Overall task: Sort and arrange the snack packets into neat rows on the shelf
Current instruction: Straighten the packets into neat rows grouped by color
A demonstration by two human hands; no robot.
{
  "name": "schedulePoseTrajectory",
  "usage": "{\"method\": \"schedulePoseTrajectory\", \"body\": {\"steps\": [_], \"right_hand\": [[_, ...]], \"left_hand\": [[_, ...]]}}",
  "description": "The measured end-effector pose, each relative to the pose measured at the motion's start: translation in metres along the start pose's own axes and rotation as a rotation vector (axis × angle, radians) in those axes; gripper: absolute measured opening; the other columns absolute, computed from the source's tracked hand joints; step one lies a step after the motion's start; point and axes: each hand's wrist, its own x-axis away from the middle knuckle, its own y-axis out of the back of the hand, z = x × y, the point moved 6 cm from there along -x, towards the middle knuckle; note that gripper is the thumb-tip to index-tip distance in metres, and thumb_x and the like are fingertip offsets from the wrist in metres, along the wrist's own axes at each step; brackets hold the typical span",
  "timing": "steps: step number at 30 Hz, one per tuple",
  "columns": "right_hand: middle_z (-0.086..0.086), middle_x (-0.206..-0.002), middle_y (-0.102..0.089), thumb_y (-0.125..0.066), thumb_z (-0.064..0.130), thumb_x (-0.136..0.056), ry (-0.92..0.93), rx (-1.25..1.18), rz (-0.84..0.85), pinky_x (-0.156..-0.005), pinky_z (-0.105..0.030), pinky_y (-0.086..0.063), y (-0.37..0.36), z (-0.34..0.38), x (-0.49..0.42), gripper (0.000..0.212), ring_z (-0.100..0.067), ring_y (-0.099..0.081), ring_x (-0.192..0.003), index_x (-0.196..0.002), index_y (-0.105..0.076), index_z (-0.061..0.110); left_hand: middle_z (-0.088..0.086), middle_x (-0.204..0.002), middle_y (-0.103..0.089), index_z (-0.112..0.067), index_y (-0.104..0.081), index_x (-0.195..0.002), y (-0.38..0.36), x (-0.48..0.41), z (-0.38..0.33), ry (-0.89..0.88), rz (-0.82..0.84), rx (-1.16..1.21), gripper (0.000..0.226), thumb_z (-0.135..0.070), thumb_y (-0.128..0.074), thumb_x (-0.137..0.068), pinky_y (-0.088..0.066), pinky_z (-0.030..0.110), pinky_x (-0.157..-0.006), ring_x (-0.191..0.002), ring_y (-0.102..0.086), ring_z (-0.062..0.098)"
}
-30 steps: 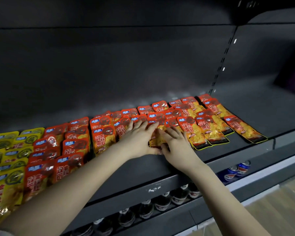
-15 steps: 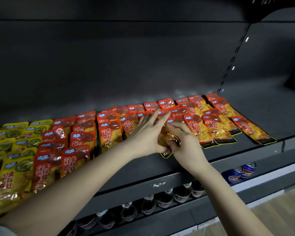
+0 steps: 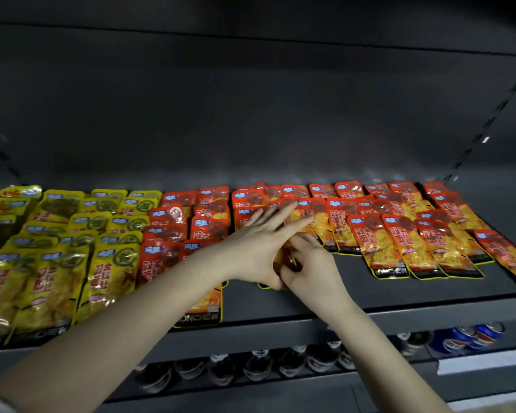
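**Hands closer together on one packet, view swung left**

Since half a second ago the view has swung left, so more of the yellow stock shows. Both hands have drawn tighter together at the middle of the shelf [image 3: 280, 308].

Far left: yellow packets [image 3: 57, 263] lie flat in overlapping rows from the back of the shelf to its front edge. Some are askew.

Just right of them: red packets [image 3: 191, 222] in similar overlapping rows. The left forearm crosses the front ones.

Centre: the left hand [image 3: 256, 251] has straight, spread fingers that reach over the packets behind. Its thumb side is against the held packet [image 3: 288, 259]. This hand is flat and grasps nothing.

The held packet is orange-gold and crumpled, mostly hidden between the two hands, near the front of the shelf.

The right hand [image 3: 313, 269] touches the left. Its fingers are curled round the held packet.

Right: further rows of red-and-yellow packets [image 3: 399, 234] fan out toward the shelf's right end, with the front ones angled.

Below, on the lower shelf: dark bottles [image 3: 259, 365] in a line, then blue cans [image 3: 471, 338] at the far right.
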Motion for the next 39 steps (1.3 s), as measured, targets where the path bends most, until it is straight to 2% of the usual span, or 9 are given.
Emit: {"method": "schedulePoseTrajectory", "body": {"steps": [5,8,11,16,20,27,33,36,39], "right_hand": [[-0.004,-0.104,-0.054,-0.065,0.001,-0.07,-0.01,0.082,0.029,-0.072,-0.008,-0.032,-0.014,0.006,-0.005,0.041,-0.017,-0.05,-0.091,-0.11,-0.062,0.009],[-0.006,-0.117,-0.054,-0.066,0.012,-0.071,-0.068,0.179,0.07,-0.091,-0.027,-0.041,-0.019,0.002,-0.008,0.057,-0.027,-0.049,-0.109,-0.127,-0.055,0.018],[-0.005,-0.127,-0.05,-0.067,0.026,-0.075,-0.108,0.28,0.097,-0.1,-0.041,-0.039,-0.022,0.003,-0.008,0.068,-0.029,-0.044,-0.117,-0.138,-0.042,0.029],[0.0,-0.131,-0.046,-0.065,0.042,-0.079,-0.092,0.463,0.086,-0.106,-0.038,-0.029,-0.022,0.011,-0.007,0.066,-0.027,-0.041,-0.119,-0.138,-0.039,0.03],[-0.001,-0.125,-0.05,-0.065,0.049,-0.078,-0.074,0.458,0.089,-0.107,-0.042,-0.029,-0.022,0.01,-0.008,0.063,-0.028,-0.043,-0.117,-0.134,-0.046,0.027],[0.008,-0.131,-0.051,-0.059,0.055,-0.081,-0.003,0.471,0.105,-0.111,-0.046,-0.024,-0.018,0.009,-0.006,0.063,-0.026,-0.04,-0.121,-0.138,-0.042,0.034],[0.006,-0.132,-0.053,-0.059,0.051,-0.082,0.038,0.437,0.121,-0.111,-0.047,-0.022,-0.02,0.014,-0.005,0.06,-0.025,-0.042,-0.123,-0.136,-0.045,0.029],[-0.001,-0.14,-0.045,-0.058,0.042,-0.086,0.058,0.373,0.158,-0.113,-0.042,-0.02,-0.028,0.017,-0.004,0.061,-0.022,-0.039,-0.13,-0.14,-0.039,0.02],[-0.005,-0.143,-0.039,-0.056,0.031,-0.09,0.031,0.243,0.199,-0.111,-0.035,-0.029,-0.031,0.013,-0.001,0.054,-0.023,-0.036,-0.133,-0.14,-0.041,0.014]], "left_hand": [[-0.007,-0.157,0.02,-0.039,0.009,-0.148,-0.002,0.014,0.017,0.048,0.013,0.041,0.114,-0.036,-0.073,-0.07,0.014,0.032,-0.112,-0.145,0.013,0.014],[0.004,-0.159,0.014,-0.023,0.012,-0.15,-0.009,0.022,0.03,0.177,0.036,-0.052,0.115,-0.057,-0.066,-0.073,0.015,0.036,-0.114,-0.145,0.014,0.018],[0.008,-0.158,0.013,-0.012,0.01,-0.15,-0.016,0.03,0.037,0.258,0.074,-0.117,0.115,-0.071,-0.054,-0.075,0.014,0.04,-0.117,-0.145,0.016,0.02],[0.002,-0.159,0.009,-0.021,0.003,-0.152,-0.012,0.039,0.046,0.268,0.055,-0.097,0.11,-0.073,-0.055,-0.074,0.016,0.042,-0.114,-0.145,0.015,0.019],[-0.005,-0.16,0.006,-0.034,-0.002,-0.151,-0.007,0.046,0.058,0.285,0.043,-0.07,0.102,-0.07,-0.058,-0.074,0.015,0.045,-0.113,-0.145,0.014,0.017],[-0.003,-0.16,0.007,-0.03,-0.004,-0.151,-0.003,0.048,0.056,0.32,0.044,-0.07,0.101,-0.069,-0.058,-0.075,0.014,0.046,-0.114,-0.145,0.015,0.022],[-0.002,-0.159,0.009,-0.022,0.0,-0.152,-0.004,0.041,0.05,0.337,0.156,-0.111,0.112,-0.068,-0.063,-0.071,0.012,0.047,-0.114,-0.145,0.015,0.021],[-0.006,-0.159,0.01,-0.025,0.002,-0.151,-0.004,0.036,0.056,0.358,0.194,-0.085,0.112,-0.062,-0.067,-0.071,0.011,0.047,-0.114,-0.145,0.014,0.019],[-0.009,-0.159,0.011,-0.03,0.003,-0.151,-0.002,0.034,0.062,0.368,0.218,-0.078,0.111,-0.06,-0.069,-0.071,0.009,0.049,-0.116,-0.145,0.013,0.018]]}}
